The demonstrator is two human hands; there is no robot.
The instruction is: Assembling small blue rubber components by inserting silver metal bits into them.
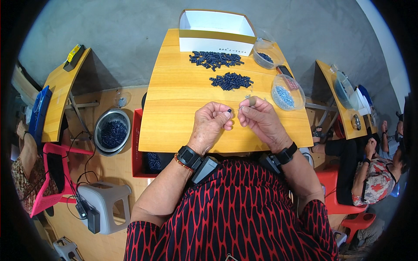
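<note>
I am seeing the left hand [211,124] pinching a dark piece [229,111] at mid-frame, the right hand [260,118] pinching a tiny pale bit [240,108] (fingers are hiding its shape); steady, aligned fingertips should be helping. Above, a dark pile [230,81] is lying; rightward, a clear tub [298,101] is possibly hindering.

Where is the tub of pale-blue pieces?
In the head view, the tub of pale-blue pieces stands near the right edge of the yellow table, beyond the right hand and nearer the person than the tub of dark pieces.
</note>
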